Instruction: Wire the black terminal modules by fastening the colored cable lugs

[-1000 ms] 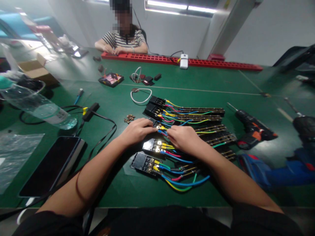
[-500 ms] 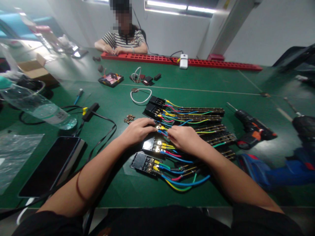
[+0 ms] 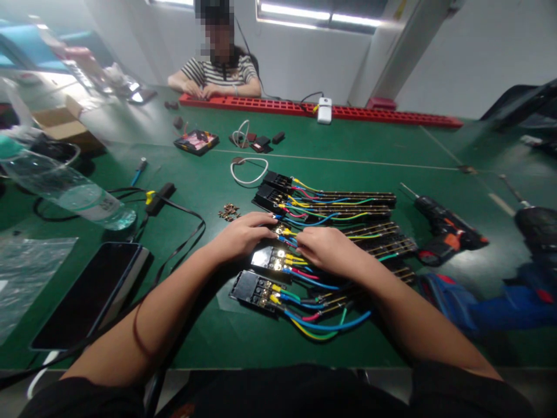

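Note:
Several black circuit boards with coloured wires lie in a row on the green table. My left hand rests on the end of one middle board, its fingers curled and pressed on the terminals. From the other side my right hand meets it, fingers pinched at the yellow and blue wire lugs of the same board. Two more boards lie nearer to me, uncovered. A small heap of brass screws sits just left of my left hand.
A cordless screwdriver lies to the right, a blue and red drill nearer. On the left are a phone, a water bottle, black cables and a plastic bag. Across the table a person in a striped shirt works at a red rail.
Both hands stay on the same board; they have shifted very slightly toward me with small finger movements. Nothing else has moved.

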Available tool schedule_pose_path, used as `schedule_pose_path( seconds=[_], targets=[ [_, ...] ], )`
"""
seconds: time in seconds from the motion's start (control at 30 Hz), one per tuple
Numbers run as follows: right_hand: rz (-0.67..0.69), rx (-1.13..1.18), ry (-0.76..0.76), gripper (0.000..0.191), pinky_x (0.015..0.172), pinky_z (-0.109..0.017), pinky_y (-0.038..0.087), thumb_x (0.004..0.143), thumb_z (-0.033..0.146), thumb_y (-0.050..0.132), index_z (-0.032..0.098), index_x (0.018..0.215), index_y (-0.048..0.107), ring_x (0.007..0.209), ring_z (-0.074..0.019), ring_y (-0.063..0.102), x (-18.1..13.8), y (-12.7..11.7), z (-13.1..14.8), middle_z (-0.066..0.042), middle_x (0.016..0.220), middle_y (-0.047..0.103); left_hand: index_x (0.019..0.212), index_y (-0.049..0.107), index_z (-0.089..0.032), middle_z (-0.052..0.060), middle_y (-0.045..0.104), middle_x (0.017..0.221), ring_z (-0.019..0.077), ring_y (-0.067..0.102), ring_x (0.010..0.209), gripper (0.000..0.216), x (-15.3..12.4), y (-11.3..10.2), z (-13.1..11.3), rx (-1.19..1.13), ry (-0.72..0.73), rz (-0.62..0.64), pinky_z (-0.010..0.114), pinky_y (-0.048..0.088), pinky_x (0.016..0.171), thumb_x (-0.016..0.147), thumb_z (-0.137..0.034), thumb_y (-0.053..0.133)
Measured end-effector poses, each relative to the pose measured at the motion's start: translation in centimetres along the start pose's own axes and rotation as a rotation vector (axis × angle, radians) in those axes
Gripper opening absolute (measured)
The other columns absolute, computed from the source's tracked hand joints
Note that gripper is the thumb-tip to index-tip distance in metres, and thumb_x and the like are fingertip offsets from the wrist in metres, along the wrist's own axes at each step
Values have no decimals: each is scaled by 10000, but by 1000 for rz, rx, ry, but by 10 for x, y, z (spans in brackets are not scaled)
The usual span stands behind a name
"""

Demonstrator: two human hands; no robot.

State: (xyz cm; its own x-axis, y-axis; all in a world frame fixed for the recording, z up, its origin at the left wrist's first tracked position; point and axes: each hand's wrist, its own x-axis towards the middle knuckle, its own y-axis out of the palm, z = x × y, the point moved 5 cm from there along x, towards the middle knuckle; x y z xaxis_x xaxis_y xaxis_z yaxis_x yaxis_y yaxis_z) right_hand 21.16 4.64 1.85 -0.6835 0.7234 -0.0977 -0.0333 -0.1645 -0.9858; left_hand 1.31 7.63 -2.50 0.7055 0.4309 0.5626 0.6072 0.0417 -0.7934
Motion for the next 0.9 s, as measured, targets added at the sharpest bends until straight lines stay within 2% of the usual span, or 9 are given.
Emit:
schedule_pose_path(
  seconds=[0.13,0.37,0.6,0.9],
  targets=[
    [30,15,-14,155,665,-282,332,995,262,561,156,932,655,750,-157,544,-3,-4,2,-57,892,661,1092,761,-243,127,595,1256,232,616,1178,258,-1,-3,1,-52,-59,6,412,566,990,976,-189,537],
    [-13,-13,24,146,707,-294,369,979,279,583,155,953,656,805,-179,556,-8,-14,-7,-79,949,655,1130,752,-257,107,533,1297,242,564,1236,328,-4,-5,3,-128,-96,-12,474,521,1059,940,-135,515],
    [-45,-150,75,286,847,-364,400,958,384,624,134,1079,692,1001,-275,586,-10,-15,-19,-157,1109,674,1116,757,-238,109,577,1305,250,584,1224,303,-2,-8,-3,-137,-124,-22,476,527,1058,912,-164,547],
    [99,-142,122,385,857,-369,425,994,485,563,156,1149,691,1000,-278,654,-13,-9,-28,-146,1097,703,1146,747,-206,129,608,1307,256,607,1210,291,-1,-11,-6,-150,-134,-34,466,529,1046,944,-228,538]
  ],
)
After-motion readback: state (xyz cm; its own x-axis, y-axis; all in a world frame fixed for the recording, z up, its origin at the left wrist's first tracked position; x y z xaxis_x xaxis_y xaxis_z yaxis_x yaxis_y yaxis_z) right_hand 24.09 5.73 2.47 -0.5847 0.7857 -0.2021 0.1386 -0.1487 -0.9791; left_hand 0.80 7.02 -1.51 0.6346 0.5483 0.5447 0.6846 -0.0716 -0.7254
